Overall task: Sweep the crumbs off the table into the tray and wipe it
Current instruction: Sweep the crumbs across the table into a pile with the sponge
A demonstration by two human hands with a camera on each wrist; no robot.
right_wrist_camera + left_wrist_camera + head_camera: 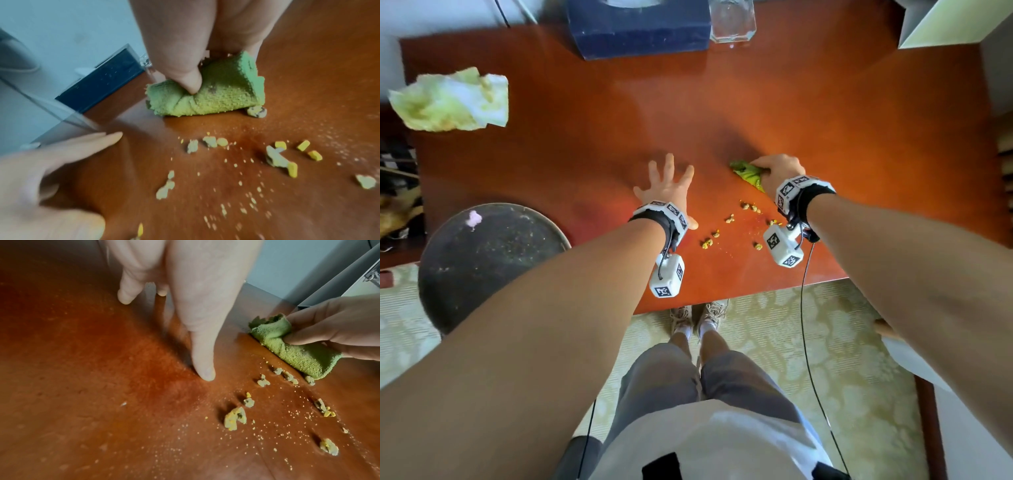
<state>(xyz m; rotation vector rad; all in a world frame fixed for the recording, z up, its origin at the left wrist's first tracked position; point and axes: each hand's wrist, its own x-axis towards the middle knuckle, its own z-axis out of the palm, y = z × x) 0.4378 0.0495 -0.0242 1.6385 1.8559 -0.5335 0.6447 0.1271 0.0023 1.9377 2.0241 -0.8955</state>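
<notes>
Several yellow crumbs (729, 226) lie scattered on the reddish wooden table (592, 137) near its front edge, between my two hands. My right hand (779, 169) grips a bunched green cloth (748, 173), pressed onto the table just beyond the crumbs (277, 155); the thumb digs into the cloth (205, 94). My left hand (666, 181) lies flat on the table with fingers spread, left of the crumbs (235, 417), holding nothing. A round dark tray (482, 260) sticks out past the table's front left corner.
A crumpled pale green and white rag (452, 101) lies at the table's far left. A dark blue tissue box (640, 29) and a clear glass container (732, 20) stand at the back edge. A white box (955, 24) sits at the back right.
</notes>
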